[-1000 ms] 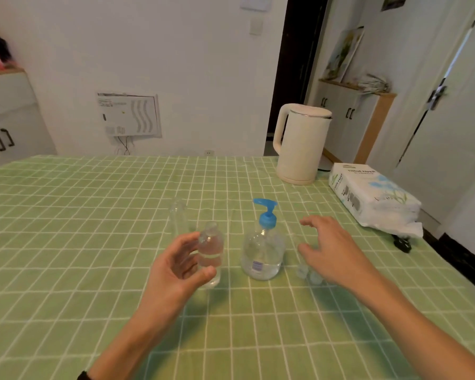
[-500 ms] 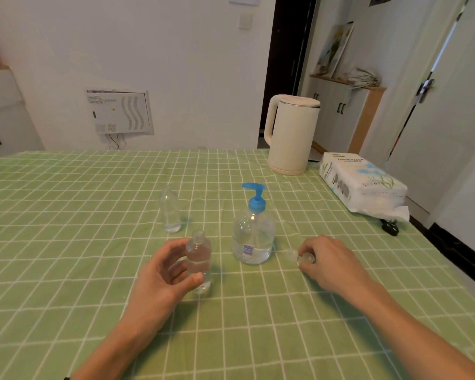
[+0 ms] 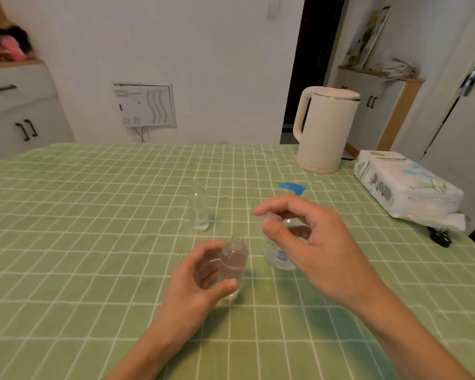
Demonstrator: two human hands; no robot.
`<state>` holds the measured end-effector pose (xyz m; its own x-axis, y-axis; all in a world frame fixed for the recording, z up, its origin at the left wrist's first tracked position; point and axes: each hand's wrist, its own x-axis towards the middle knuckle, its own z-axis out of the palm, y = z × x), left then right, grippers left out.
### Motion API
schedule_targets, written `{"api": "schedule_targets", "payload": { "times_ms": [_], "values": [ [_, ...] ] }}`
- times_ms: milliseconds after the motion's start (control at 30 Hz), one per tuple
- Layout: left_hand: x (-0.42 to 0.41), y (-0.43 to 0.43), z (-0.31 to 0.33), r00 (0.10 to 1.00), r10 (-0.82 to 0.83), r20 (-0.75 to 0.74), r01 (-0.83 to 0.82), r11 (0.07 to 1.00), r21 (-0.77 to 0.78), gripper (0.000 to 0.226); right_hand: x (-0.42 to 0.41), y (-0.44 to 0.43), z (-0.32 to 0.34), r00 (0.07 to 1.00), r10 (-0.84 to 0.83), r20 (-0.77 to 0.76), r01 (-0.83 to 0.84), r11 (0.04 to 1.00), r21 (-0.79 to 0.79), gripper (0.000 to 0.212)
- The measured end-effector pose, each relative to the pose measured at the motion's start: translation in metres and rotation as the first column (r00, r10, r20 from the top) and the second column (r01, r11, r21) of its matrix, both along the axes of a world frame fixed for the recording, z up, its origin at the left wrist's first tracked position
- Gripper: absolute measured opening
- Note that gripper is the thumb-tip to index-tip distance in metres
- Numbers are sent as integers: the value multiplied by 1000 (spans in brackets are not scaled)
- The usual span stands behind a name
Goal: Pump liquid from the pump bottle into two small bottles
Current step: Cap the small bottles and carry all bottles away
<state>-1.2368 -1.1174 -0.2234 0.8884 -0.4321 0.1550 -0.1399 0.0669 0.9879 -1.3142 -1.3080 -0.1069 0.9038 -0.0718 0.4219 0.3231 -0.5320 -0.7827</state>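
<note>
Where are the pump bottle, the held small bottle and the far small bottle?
Pump bottle [image 3: 279, 255]: head view, lower body by label.
Held small bottle [image 3: 233, 261]: head view, mid body.
Far small bottle [image 3: 199, 208]: head view, mid body.

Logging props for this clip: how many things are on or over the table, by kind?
Small clear bottles: 2 (far bottle; near bottle in the left hand)
Pump bottle: 1
Clear cap pinched by the right hand: 1
Kettle: 1
Tissue pack: 1
Black object: 1
Total: 7
</note>
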Motion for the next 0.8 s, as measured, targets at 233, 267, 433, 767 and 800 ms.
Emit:
{"api": "schedule_targets", "payload": {
  "times_ms": [233, 267, 433, 767, 800],
  "values": [
    [7, 8, -2, 998, 49, 46, -49, 999, 3, 53, 46, 24, -20, 996, 5, 94, -30, 965, 262, 18],
    [8, 9, -1, 997, 58, 56, -59, 998, 8, 53, 49, 24, -25, 995, 10, 98, -38, 957, 289, 18],
    [15, 20, 0, 993, 79, 90, -83, 996, 41, 51, 55, 29, -51, 992, 31, 126, -84, 897, 434, 13],
    [21, 25, -2, 983, 68, 169, -90, 988, 129, 52, 51, 22, -63, 991, 86, 99, -114, 938, 327, 16],
    [21, 25, -1, 982, 71, 173, -95, 987, 130, 52, 50, 22, -62, 990, 97, 103, -123, 946, 301, 18]
  ]
}}
